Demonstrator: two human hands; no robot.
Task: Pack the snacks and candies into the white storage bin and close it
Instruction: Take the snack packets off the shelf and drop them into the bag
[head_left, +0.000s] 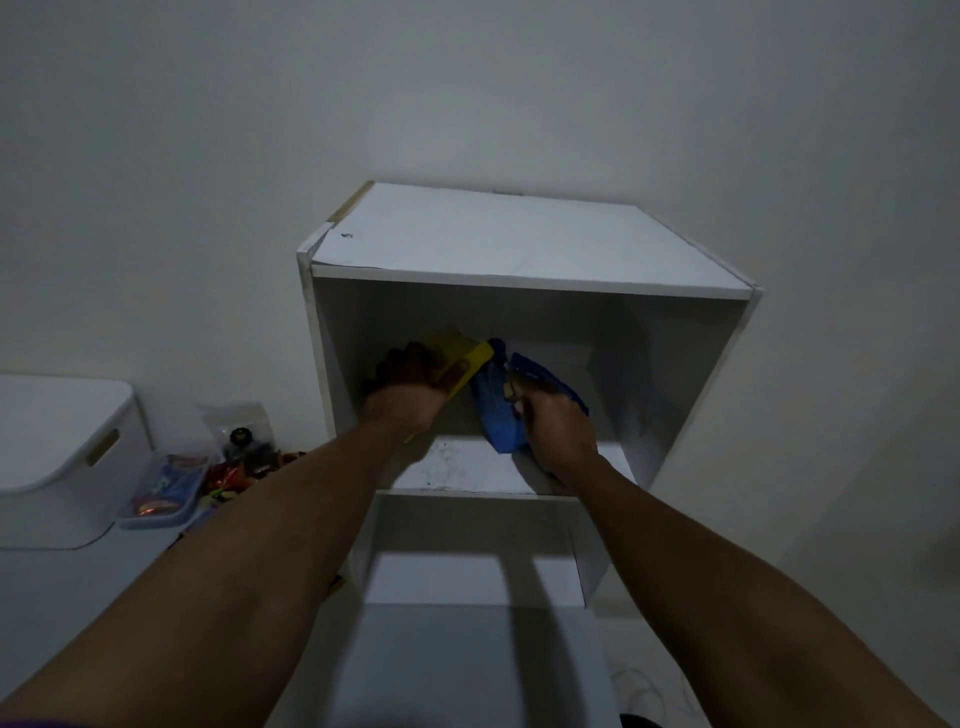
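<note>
Dim room, seen from above, both bare forearms stretched forward into the upper compartment of a white shelf unit (524, 249) standing against a pale wall.

Left hand (408, 392) deep in the left part of that compartment, fingers curled and closed around a yellow packet (460, 358), thumb pressed on its lower face; packet tilted, its far corner up near the back panel. Right hand (558, 428) nearer the front edge of the same compartment, fingers clamped on a blue snack bag (496, 405), crumpled, standing roughly upright, just right of the yellow packet and nearly touching it. Both packets inside the shelf unit, not in the bin.

Right half of the upper compartment open behind the blue bag, something pale there too dim to make out. Middle board scuffed with dark marks, bare between the two wrists. Lower compartment below it open at the front, crossed by the arms' shadows.

Left of the shelf unit, well apart from it: white storage bin (62, 457), lid on, slot handle on the side facing the shelf unit. Between bin and shelf unit, a clear tray (163, 493) touching the bin, holding wrapped candies, and beside it a loose pile of snacks (241, 462) in red, orange and dark wrappers, partly hidden by the left forearm.
</note>
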